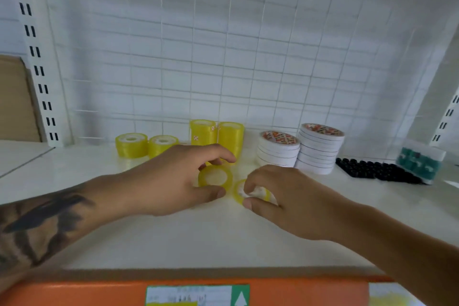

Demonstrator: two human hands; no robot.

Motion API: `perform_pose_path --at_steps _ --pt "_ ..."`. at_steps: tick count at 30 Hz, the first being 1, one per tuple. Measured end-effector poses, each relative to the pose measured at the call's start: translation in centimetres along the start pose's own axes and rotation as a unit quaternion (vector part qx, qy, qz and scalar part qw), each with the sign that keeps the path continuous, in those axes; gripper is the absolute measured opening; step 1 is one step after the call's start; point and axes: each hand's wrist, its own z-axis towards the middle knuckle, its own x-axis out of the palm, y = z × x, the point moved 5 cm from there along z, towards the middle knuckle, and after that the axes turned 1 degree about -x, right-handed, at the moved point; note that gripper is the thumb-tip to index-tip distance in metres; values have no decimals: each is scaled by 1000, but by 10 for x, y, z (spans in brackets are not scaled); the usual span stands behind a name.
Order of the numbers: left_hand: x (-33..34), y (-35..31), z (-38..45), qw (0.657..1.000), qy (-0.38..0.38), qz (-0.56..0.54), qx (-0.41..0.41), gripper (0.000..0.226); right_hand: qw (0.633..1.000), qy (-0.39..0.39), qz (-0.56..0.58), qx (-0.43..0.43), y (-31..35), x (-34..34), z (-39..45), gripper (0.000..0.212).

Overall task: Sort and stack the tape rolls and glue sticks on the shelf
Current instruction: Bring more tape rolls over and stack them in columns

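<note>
On the white shelf (pixel 149 238) my left hand (pixel 173 179) pinches a small yellow tape roll (pixel 215 176) between thumb and fingers, its hole facing me. Just right of it my right hand (pixel 278 196) curls round a second yellow tape roll (pixel 239 194), mostly hidden by the fingers. Behind them stand two tall stacks of yellow rolls (pixel 215 134) and two short yellow rolls (pixel 146 144) further left. Two stacks of white tape rolls (pixel 301 150) with patterned tops sit to the right.
A black tray of small caps (pixel 372 169) and a clear box with teal items (pixel 419 161) lie at the far right. A white wire grid (pixel 236 57) backs the shelf. An orange shelf edge with a label (pixel 196 293) runs along the front.
</note>
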Motion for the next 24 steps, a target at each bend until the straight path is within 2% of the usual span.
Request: perform_pose_path --at_steps 6,12,16,24 --pt "1 9 2 998 -8 -41 -39 56 999 34 27 -10 -4 -9 23 31" --pt "-8 3 2 991 -13 -120 -65 69 987 -29 149 -45 -10 -19 38 39" --pt "-12 -13 0 977 -10 -198 -72 79 975 -70 184 -98 -12 -17 33 38" --pt "-13 -41 0 967 -38 -237 -87 74 955 -70 257 -126 -14 -19 27 29"
